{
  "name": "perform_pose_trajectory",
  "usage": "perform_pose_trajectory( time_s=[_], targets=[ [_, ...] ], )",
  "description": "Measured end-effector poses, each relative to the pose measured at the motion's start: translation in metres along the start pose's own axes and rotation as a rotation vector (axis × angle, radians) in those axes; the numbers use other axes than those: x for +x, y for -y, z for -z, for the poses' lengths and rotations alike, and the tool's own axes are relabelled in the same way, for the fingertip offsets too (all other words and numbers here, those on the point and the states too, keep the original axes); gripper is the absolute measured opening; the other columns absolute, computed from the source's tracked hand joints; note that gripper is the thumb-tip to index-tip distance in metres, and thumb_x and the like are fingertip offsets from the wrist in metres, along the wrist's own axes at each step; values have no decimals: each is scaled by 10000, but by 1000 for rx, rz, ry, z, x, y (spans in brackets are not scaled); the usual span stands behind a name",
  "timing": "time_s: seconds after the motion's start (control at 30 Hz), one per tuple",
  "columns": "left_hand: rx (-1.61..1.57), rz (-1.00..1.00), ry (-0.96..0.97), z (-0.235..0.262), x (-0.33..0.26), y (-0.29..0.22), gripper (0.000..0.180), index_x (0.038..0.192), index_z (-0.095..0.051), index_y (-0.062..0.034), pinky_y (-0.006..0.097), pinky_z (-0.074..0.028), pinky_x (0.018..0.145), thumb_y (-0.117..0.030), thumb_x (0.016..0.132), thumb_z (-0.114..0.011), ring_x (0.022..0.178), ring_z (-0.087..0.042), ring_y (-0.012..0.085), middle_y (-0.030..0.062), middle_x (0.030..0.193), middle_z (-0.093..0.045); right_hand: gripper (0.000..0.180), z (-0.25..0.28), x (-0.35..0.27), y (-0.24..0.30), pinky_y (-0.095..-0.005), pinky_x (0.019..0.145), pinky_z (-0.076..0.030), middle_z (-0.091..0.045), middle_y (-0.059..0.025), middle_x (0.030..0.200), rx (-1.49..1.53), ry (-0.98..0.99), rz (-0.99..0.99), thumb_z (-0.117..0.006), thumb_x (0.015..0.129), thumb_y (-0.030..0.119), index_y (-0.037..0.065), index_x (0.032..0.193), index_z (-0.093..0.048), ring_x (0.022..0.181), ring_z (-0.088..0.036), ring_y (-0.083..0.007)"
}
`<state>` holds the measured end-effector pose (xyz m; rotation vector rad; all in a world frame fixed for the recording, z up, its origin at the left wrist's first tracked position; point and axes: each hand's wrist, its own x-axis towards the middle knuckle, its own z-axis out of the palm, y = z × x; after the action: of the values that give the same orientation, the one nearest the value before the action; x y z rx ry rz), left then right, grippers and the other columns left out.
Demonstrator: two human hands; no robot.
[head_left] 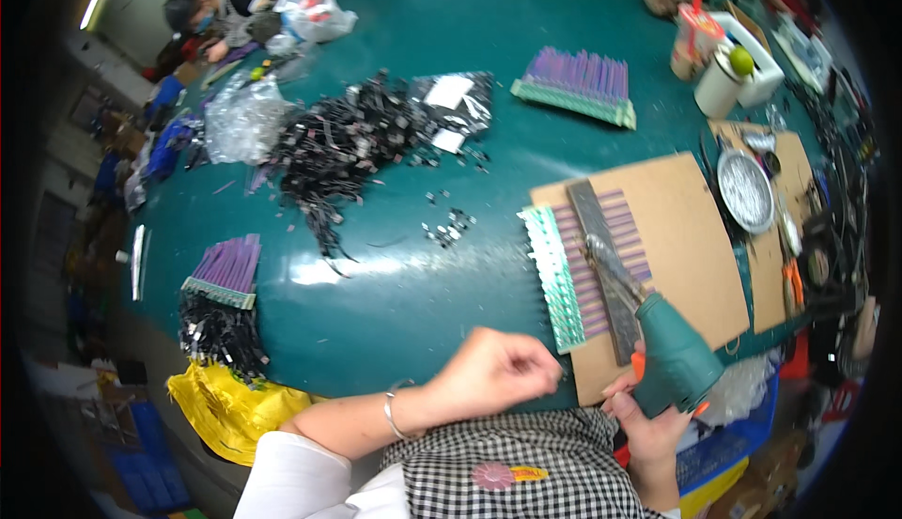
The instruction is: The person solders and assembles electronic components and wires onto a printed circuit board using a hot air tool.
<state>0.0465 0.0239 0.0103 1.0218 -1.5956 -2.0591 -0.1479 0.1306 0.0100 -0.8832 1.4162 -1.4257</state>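
My right hand [648, 425] grips a green gun-shaped tool [678, 355] with an orange trigger and a metal nozzle. Its nozzle reaches over a dark flat bar [603, 270], which lies across a row of purple wires. Those wires join a green circuit-board strip [554, 279] with shiny contacts, and the whole set rests on a brown cardboard sheet [681, 228]. Left of the strip's lower end, my left hand [498, 373] hovers with its fingers curled together. Whatever they may hold is too small to make out.
A heap of black cables [348, 134] lies mid-table. More purple-wired boards stand at the far side [578, 87] and left [224, 270]. On the right are a metal bowl [745, 190], a drink cup [697, 40] and a white mug [719, 85]. Another person [225, 12] sits far left.
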Motion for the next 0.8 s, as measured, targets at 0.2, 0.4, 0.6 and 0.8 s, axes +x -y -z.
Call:
perform_pose_trajectory(
  time_s=[0.2,0.4,0.6,0.8],
  targets=[
    [-131,184,-160,17,22,6,111,863,-627,39,220,-515,621,-64,845,-592,645,-618,110,104,746,-659,644,24,-11,-5,-266,378,-491,-447,-243,1169,137,-62,90,-687,694,35,-93,1221,-339,508,-555,-197],
    [-157,258,-128,15,34,9,115,831,-631,46,221,-518,608,-65,837,-602,632,-622,116,109,735,-660,595,37,-26,-3,-273,452,-506,-530,-246,1021,252,-71,29,-654,694,-60,-132,1204,-355,537,-562,-181],
    [-166,292,-92,17,37,10,123,815,-633,48,221,-518,595,-72,832,-612,622,-624,118,110,726,-660,555,45,-32,-3,-267,432,-486,-556,-191,758,240,-66,-10,-664,692,-44,-171,1151,-379,471,-532,-176],
    [-162,302,-35,21,41,10,130,804,-625,38,214,-512,588,-89,833,-623,610,-614,106,97,714,-655,605,56,-47,-9,-279,348,-488,-498,-246,1079,213,-70,-103,-693,674,-11,-147,1155,-352,466,-528,-181]
  ],
)
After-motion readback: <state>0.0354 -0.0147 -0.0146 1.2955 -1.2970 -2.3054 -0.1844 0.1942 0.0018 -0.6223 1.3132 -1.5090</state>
